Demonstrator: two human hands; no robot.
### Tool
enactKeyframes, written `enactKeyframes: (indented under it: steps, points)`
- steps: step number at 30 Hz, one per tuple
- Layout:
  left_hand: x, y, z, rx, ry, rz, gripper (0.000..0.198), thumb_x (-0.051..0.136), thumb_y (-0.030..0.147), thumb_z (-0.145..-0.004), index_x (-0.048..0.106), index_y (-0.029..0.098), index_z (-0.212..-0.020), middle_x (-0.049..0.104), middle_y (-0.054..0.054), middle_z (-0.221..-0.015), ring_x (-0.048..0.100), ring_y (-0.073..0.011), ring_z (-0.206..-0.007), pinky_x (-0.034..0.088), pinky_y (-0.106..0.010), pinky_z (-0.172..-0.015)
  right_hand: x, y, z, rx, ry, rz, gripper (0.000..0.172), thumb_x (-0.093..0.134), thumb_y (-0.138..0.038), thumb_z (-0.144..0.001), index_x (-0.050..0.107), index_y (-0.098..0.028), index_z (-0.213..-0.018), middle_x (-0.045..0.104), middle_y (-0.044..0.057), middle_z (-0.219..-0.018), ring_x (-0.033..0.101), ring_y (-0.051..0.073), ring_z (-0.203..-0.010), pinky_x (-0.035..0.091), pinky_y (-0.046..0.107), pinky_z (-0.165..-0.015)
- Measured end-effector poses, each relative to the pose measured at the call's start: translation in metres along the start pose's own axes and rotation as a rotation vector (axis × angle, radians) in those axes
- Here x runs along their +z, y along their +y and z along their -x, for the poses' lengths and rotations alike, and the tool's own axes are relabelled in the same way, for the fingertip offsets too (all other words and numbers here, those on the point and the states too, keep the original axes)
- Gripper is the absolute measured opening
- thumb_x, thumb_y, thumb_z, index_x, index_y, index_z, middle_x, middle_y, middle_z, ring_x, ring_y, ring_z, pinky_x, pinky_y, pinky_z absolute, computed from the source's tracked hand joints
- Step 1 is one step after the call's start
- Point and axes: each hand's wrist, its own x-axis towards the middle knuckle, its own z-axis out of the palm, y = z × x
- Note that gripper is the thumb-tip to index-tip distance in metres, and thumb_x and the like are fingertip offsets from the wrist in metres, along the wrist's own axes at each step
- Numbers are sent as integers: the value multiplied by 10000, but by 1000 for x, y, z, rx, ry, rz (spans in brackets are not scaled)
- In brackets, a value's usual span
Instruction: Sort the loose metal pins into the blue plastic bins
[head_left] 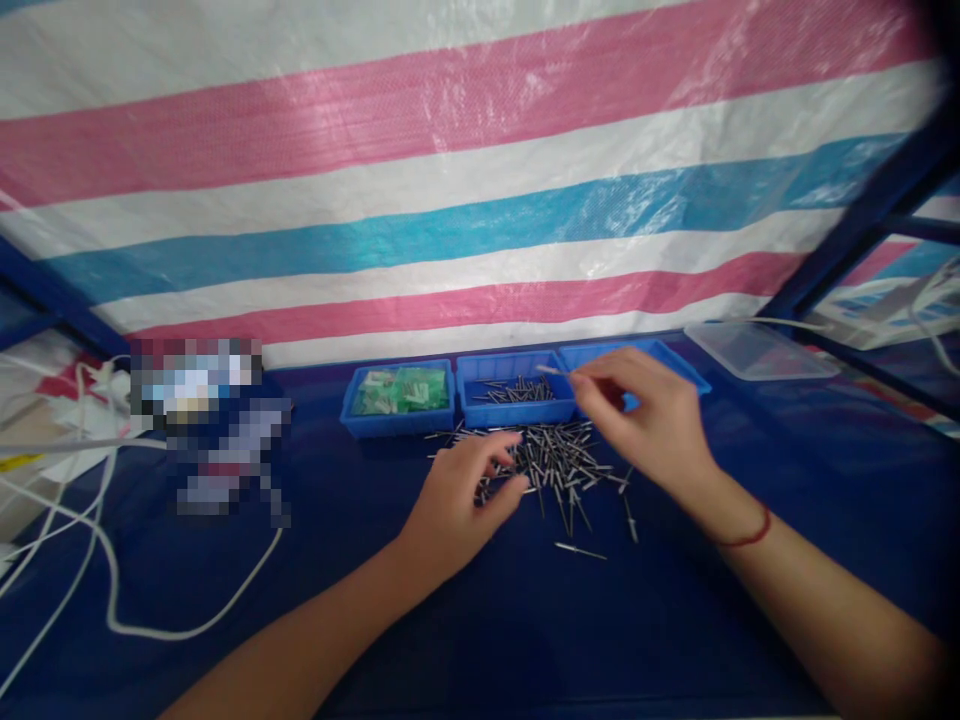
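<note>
Over the right blue bin, my right hand (649, 405) pinches a blind rivet (553, 372) between thumb and fingertips, its end pointing left over the middle blue bin (517, 411). Several rivets (525, 390) lie inside that middle bin. A loose pile of blind rivets (559, 455) spreads on the dark blue table in front of the bins. At the left side of this pile hovers my left hand (465, 495), thumb and fingers apart, with nothing visible in it. One single rivet (580, 550) lies apart, nearer to me.
A left blue bin (397, 425) holds green packets (409, 390). The right blue bin (667, 352) is partly covered by my hand. A clear plastic lid (761, 352) lies at the back right. White cables (112, 590) and blurred-out items occupy the left. A striped sheet (450, 220) hangs behind.
</note>
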Motion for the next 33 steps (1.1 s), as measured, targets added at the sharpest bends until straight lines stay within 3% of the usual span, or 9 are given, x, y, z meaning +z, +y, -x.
enactKeyframes:
  steps: [2, 4, 7, 11, 17, 21, 24, 27, 33]
  points:
    - [2, 6, 2, 178, -174, -112, 269, 538, 342, -916, 574, 271, -1173, 647, -40, -1099, 583, -189, -1009, 395, -331, -891, -9, 24, -7, 47, 91, 222, 163, 517, -272, -881, 626, -200, -784, 587, 36, -713, 520, 155, -621, 427, 309, -614]
    - [6, 11, 4, 291, -286, -198, 293, 496, 385, -936, 582, 289, -1199, 629, -36, -1162, 550, -203, -1064, 371, -346, -909, -13, 46, -10, 70, 76, 352, 166, 528, -287, -870, 643, -190, -799, 597, 51, -739, 532, 168, -634, 423, 325, -629]
    - [16, 15, 6, 321, -351, -302, 327, 505, 442, -922, 597, 284, -1194, 607, -34, -1204, 532, -212, -1054, 365, -350, -856, -13, 65, -11, 63, -2, 364, 161, 560, -311, -852, 662, -186, -841, 623, 59, -745, 542, 172, -632, 420, 331, -640]
    - [26, 11, 9, 344, -376, -355, 198, 540, 398, -917, 674, 291, -1016, 622, 9, -1154, 531, -188, -1021, 341, -341, -813, -9, 56, -10, 20, -39, 317, 179, 541, -327, -872, 655, -192, -900, 632, 42, -764, 543, 141, -604, 432, 301, -631]
    - [29, 9, 13, 328, -337, -347, 140, 559, 353, -917, 671, 274, -946, 640, 20, -1077, 537, -163, -1000, 334, -336, -821, -6, 19, -5, -120, -180, 153, 175, 491, -299, -904, 639, -219, -856, 651, 32, -782, 567, 153, -630, 443, 309, -611]
    - [20, 9, 5, 179, -183, -249, 154, 527, 345, -935, 647, 249, -937, 673, 20, -965, 564, -167, -944, 341, -349, -832, 4, 0, 5, -153, -193, -14, 134, 526, -256, -886, 633, -221, -814, 670, 28, -764, 584, 155, -626, 453, 303, -598]
    - [10, 6, -2, -37, -23, -36, 120, 527, 301, -933, 610, 218, -959, 671, 5, -934, 592, -157, -898, 388, -319, -828, 16, -13, 16, -72, -227, -161, 145, 515, -254, -897, 641, -217, -835, 687, 34, -787, 604, 156, -646, 464, 294, -596]
    - [5, 4, -5, -162, 89, 170, 90, 536, 261, -915, 583, 194, -953, 657, -14, -940, 605, -151, -874, 436, -280, -807, 27, -25, 25, 45, -297, -326, 162, 502, -281, -912, 651, -220, -918, 705, 45, -882, 647, 174, -766, 499, 297, -663]
    - [8, 7, -3, -211, 109, 280, 61, 550, 247, -886, 557, 188, -871, 625, -2, -842, 593, -148, -807, 452, -264, -767, 36, -37, 32, 222, -287, -541, 133, 602, -334, -852, 659, -214, -864, 685, 40, -802, 636, 177, -728, 507, 285, -605]
